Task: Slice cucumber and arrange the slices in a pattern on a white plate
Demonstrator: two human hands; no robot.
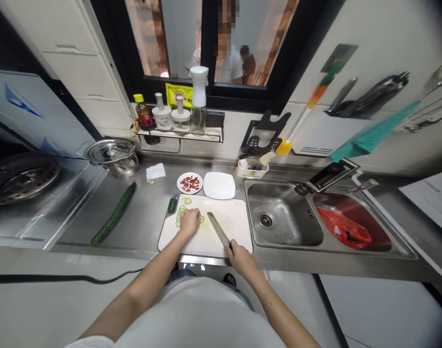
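On the white cutting board (231, 217), my left hand (189, 221) rests with fingers bent over cucumber slices (181, 212) at the board's left side. What lies under its fingers is mostly hidden. My right hand (240, 254) is closed round the handle of a knife (218, 228), whose blade lies low over the board's middle and points away to the upper left. A short cucumber piece (172, 205) sits at the board's upper left corner. Behind the board stand a plate of chopped red pieces (190, 183) and a white square plate (219, 185).
A whole cucumber (114, 215) lies on the steel counter at left, near a lidded pot (114, 155) and white paper (155, 171). At right is a double sink (282, 212) with a red bag (344, 229). A bottle shelf (181, 133) hangs behind.
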